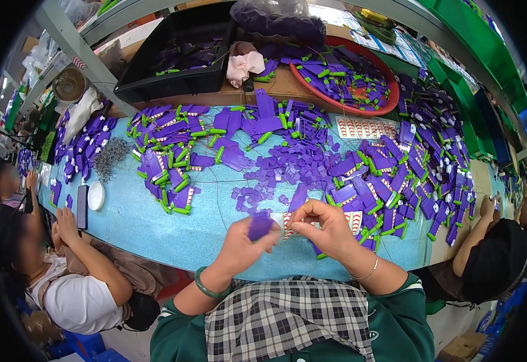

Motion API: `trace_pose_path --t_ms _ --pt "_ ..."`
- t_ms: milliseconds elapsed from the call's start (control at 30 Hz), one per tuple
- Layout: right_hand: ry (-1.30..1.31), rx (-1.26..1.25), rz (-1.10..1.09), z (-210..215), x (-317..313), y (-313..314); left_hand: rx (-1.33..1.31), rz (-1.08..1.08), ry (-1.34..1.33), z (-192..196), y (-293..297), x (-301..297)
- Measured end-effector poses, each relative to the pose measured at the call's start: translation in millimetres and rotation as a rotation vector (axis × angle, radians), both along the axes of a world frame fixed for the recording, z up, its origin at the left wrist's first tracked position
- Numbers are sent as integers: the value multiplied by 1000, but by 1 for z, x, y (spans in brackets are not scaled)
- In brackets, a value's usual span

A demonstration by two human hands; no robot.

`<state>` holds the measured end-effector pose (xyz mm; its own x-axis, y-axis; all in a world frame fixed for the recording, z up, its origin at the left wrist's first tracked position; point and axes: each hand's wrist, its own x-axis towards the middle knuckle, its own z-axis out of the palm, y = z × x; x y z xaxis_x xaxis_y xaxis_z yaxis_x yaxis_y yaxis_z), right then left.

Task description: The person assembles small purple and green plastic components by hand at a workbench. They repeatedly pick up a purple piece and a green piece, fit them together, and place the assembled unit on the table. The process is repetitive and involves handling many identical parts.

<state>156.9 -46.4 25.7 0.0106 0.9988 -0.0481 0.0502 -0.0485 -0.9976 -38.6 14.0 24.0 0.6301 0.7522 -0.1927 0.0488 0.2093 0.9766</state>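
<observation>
Seen from above, a person in a green top and checked apron sits at a long counter (155,223) covered in pale blue foam. The left hand (245,241) has its grip pressed together on a small flat purple plastic piece (260,226), held just above the counter's near edge. The right hand (327,228) pinches a small sheet of red-and-white striped stickers (287,224) between thumb and fingertips, right beside the purple piece; the two things seem to touch. Judging from this, the step in hand is putting a sticker onto the piece, and the move to follow would call for lining the sticker up squarely and pressing it flat.

Across the counter lie heaps of purple plastic parts with green clips (173,157), a loose scatter of small purple blocks (287,166) in the middle, and a bigger pile to the right (420,169). A further sticker sheet (366,128) lies flat behind the blocks.

Containers: a black rectangular plastic crate (173,57) at the back holds a few purple and green parts; a round red tray (342,81) is filled with the same parts; a small white round dish (96,195) sits at left, its contents too small to tell, near a heap of small grey metal bits (109,154).

Other people work at the left and right ends
</observation>
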Motion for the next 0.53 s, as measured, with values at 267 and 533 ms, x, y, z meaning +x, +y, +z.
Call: trace_pose_path --t_ms 267,533 --pt "-196 253 -152 9 -9 1 -186 -39 -146 -12 4 9" --pt "97 95 -88 -15 -17 -1 -417 120 -306 -13 3 14"
